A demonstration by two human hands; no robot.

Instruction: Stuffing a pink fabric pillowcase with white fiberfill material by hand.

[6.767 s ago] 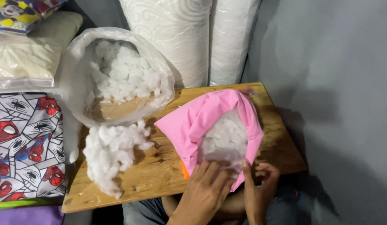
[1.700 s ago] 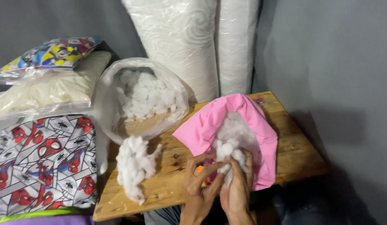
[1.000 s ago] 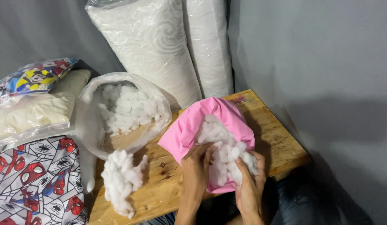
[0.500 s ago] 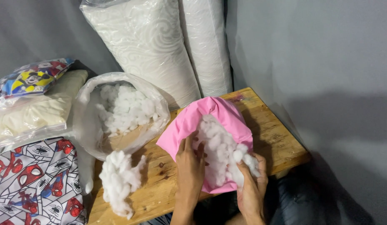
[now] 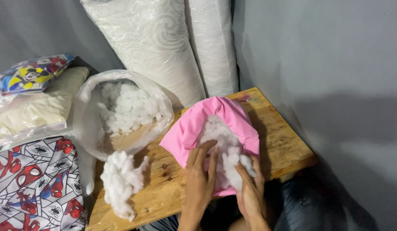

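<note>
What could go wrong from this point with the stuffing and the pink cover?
White stuffing bulges out of the pink cover under the left hand and right hand; clumps may spill toward the person's lap. The cover's lower end overhangs the wooden table, so it might slide off. The loose stuffing pile lies near the table's front left edge, and the clear bag of stuffing hangs over the table's left edge; either could fall.
</note>
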